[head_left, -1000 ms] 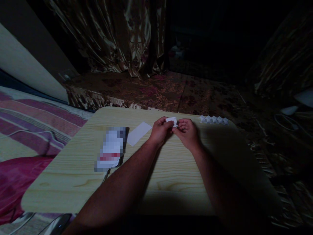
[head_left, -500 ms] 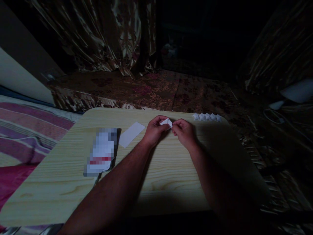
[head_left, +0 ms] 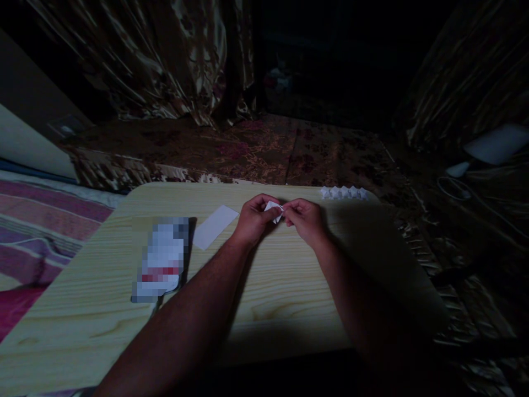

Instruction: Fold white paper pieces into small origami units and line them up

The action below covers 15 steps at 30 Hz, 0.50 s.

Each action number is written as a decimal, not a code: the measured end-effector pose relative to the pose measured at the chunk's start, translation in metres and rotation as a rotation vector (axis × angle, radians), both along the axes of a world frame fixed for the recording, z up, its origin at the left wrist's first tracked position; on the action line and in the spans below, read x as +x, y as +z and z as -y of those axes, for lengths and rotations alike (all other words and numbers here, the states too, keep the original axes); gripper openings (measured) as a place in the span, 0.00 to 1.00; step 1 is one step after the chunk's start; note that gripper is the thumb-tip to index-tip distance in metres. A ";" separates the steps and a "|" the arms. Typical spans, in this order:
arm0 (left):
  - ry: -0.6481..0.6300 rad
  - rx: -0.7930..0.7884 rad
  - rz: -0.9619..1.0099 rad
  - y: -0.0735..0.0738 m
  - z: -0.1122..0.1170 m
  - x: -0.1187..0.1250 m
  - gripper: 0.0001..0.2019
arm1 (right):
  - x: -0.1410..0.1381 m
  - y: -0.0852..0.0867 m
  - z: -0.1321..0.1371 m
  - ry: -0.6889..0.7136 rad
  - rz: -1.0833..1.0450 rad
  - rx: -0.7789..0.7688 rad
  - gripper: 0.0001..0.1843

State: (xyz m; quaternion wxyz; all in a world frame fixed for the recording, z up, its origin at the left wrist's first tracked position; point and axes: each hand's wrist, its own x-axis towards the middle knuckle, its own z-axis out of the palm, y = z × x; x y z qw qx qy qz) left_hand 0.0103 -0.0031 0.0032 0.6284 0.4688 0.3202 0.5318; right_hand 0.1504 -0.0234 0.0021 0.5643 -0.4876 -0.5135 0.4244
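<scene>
Between my two hands is a small folded piece of white paper (head_left: 271,209) with pointed corners. My left hand (head_left: 254,219) is closed on it, thumb across its face. From the other side, my right hand (head_left: 306,219) pinches at the paper's right edge, its fingertips closed together. Part of the paper is covered by my fingers. A flat white paper rectangle (head_left: 215,227) lies just left of my left hand. Several small white folded paper stars (head_left: 344,192) sit in a row along the far edge, beyond my right hand.
The light wooden table (head_left: 285,303) has rounded corners. A blurred-out phone-like object (head_left: 163,259) with a cable lies at its left. Striped bedding (head_left: 37,220) is on the left, and a patterned cloth-covered ledge (head_left: 248,149) stands behind. A lamp-like shape (head_left: 496,144) is at right.
The folded paper has turned slightly in my fingers, and both hands stay on it. The whole view has shifted a little, so everything appears further left.
</scene>
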 end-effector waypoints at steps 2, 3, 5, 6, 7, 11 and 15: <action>0.009 -0.001 0.008 0.000 0.000 0.000 0.13 | -0.001 0.000 0.000 0.024 -0.023 0.015 0.09; 0.021 0.001 0.005 0.000 -0.001 0.001 0.13 | -0.001 0.000 0.000 0.031 -0.028 0.016 0.09; 0.051 0.011 -0.008 0.000 0.000 0.001 0.14 | -0.002 0.000 0.000 0.030 -0.033 0.006 0.10; 0.065 0.019 -0.016 0.001 0.000 0.002 0.14 | -0.003 0.000 0.000 0.023 -0.035 -0.002 0.10; 0.076 0.027 -0.023 0.001 0.000 0.002 0.15 | -0.004 0.000 0.000 0.016 -0.036 -0.010 0.11; 0.096 0.061 -0.044 0.002 0.001 0.004 0.12 | -0.005 -0.001 0.000 -0.012 -0.032 -0.023 0.09; 0.123 0.082 -0.066 0.001 0.002 0.005 0.10 | -0.005 0.001 0.000 -0.018 -0.033 -0.018 0.08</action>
